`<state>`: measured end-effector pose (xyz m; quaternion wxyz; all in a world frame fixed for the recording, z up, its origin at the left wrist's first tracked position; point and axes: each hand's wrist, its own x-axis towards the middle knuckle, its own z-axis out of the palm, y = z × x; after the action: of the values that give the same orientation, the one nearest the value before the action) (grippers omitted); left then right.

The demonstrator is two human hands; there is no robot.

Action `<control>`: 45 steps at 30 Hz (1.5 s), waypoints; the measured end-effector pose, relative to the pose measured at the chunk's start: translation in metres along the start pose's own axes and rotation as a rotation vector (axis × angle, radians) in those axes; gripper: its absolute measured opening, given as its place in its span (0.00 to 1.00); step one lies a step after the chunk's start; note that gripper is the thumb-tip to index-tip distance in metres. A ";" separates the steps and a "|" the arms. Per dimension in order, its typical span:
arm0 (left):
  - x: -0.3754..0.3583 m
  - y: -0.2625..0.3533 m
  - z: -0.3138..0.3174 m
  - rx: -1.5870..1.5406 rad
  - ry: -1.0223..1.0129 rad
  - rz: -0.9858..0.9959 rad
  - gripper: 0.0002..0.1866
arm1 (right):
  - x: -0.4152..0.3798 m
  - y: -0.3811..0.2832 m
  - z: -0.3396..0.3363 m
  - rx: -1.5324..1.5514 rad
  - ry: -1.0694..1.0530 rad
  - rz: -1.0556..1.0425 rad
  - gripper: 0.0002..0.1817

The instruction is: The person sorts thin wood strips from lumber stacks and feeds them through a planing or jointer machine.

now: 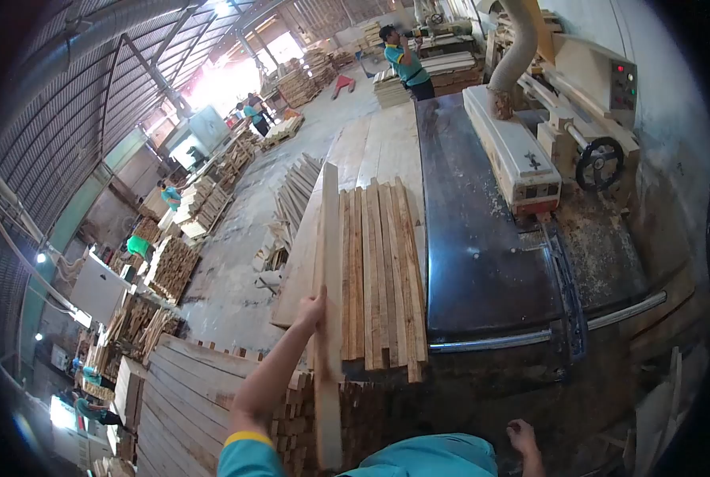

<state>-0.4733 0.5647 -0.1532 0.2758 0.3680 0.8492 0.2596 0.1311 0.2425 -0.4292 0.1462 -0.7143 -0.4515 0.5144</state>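
Observation:
My left hand (311,312) is closed around a long pale wooden board (329,238), gripping it near mid-length. The board stands on edge, running from near my body away over the left side of a row of wooden strips (377,270). Those strips lie side by side on a light wooden tabletop (363,155). Low at the right, my right hand (522,437) hangs near my body, fingers curled, with nothing visible in it. It is closest to the front edge of a dark metal machine table (482,286).
A woodworking machine with a pale housing (514,151), hose (518,48) and black handwheel (599,164) stands at the right. Stacked wood (295,421) sits below me. Left are a plank surface (188,397) and more stacks (172,270). A person (407,63) stands beyond the table; others work farther left.

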 end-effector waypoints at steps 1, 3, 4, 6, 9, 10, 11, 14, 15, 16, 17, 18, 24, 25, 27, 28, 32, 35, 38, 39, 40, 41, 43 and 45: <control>0.016 0.011 -0.002 -0.014 -0.007 0.013 0.40 | -0.005 0.001 0.006 -0.002 0.019 -0.005 0.20; 0.045 0.027 -0.003 -0.499 -0.055 0.290 0.34 | -0.017 -0.003 0.015 0.021 0.217 -0.134 0.15; 0.044 0.042 -0.006 -0.525 -0.071 0.284 0.34 | -0.013 -0.011 0.022 0.039 0.254 0.096 0.14; 0.008 0.066 -0.029 -0.718 -0.359 0.595 0.27 | -0.012 -0.031 0.036 0.095 0.283 0.057 0.16; -0.006 0.044 -0.042 -0.735 -0.608 0.755 0.24 | 0.007 -0.076 0.065 0.072 0.378 -0.236 0.14; -0.009 0.027 -0.043 -0.714 -0.663 0.761 0.28 | 0.013 -0.103 0.073 0.100 0.329 -0.247 0.14; -0.011 0.005 -0.038 -0.734 -0.679 0.741 0.28 | 0.015 -0.137 0.079 0.132 0.284 -0.257 0.14; -0.023 -0.081 -0.007 -0.999 -0.605 0.508 0.21 | 0.032 -0.225 0.092 0.006 0.222 -0.301 0.14; -0.027 -0.116 0.008 -1.092 -0.564 0.388 0.21 | 0.048 -0.241 0.102 -0.045 0.239 -0.380 0.15; -0.034 -0.152 0.020 -1.274 -0.601 0.339 0.21 | 0.063 -0.256 0.111 -0.020 0.213 -0.391 0.17; -0.043 -0.179 0.029 -1.458 -0.632 0.284 0.21 | 0.074 -0.274 0.119 0.003 0.185 -0.403 0.20; -0.058 -0.194 0.031 -1.468 -0.586 0.221 0.21 | 0.079 -0.295 0.128 -0.014 0.192 -0.391 0.20; -0.081 -0.251 0.034 -1.408 -0.612 -0.031 0.21 | 0.131 -0.294 0.185 0.325 0.063 -0.350 0.27; -0.078 -0.252 0.033 -1.374 -0.626 -0.020 0.21 | 0.130 -0.297 0.188 0.312 0.065 -0.346 0.27; -0.064 -0.247 0.033 -1.423 -0.655 -0.004 0.22 | 0.121 -0.305 0.191 0.374 0.068 -0.297 0.25; -0.056 -0.240 0.033 -1.394 -0.635 0.041 0.22 | 0.115 -0.313 0.193 0.388 0.096 -0.215 0.25; -0.037 -0.210 0.036 -1.363 -0.552 0.084 0.20 | 0.110 -0.319 0.186 0.456 0.174 -0.247 0.24; -0.042 -0.193 0.039 -1.393 -0.524 0.119 0.19 | 0.098 -0.316 0.166 1.173 -0.092 -0.107 0.25; -0.057 -0.176 0.041 -1.372 -0.558 0.165 0.18 | 0.079 -0.301 0.151 1.444 -0.265 -0.101 0.29; -0.063 -0.171 0.045 -1.339 -0.577 0.168 0.19 | 0.076 -0.292 0.146 1.613 -0.333 -0.075 0.30; -0.069 -0.166 0.049 -1.307 -0.595 0.169 0.20 | 0.072 -0.283 0.143 1.651 -0.316 -0.053 0.30; -0.076 -0.161 0.055 -1.298 -0.591 0.175 0.20 | 0.067 -0.272 0.139 1.659 -0.324 -0.054 0.30; -0.093 -0.143 0.063 -1.221 -0.651 0.213 0.19 | 0.056 -0.248 0.130 1.733 -0.341 -0.051 0.31; -0.117 -0.122 0.077 -1.172 -0.689 0.229 0.19 | 0.042 -0.221 0.119 1.775 -0.365 -0.043 0.31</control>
<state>-0.4138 0.4209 -0.2547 0.6542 0.3072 0.3881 0.5718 -0.0790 0.3672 -0.3570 0.5790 -0.2376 0.0815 0.7757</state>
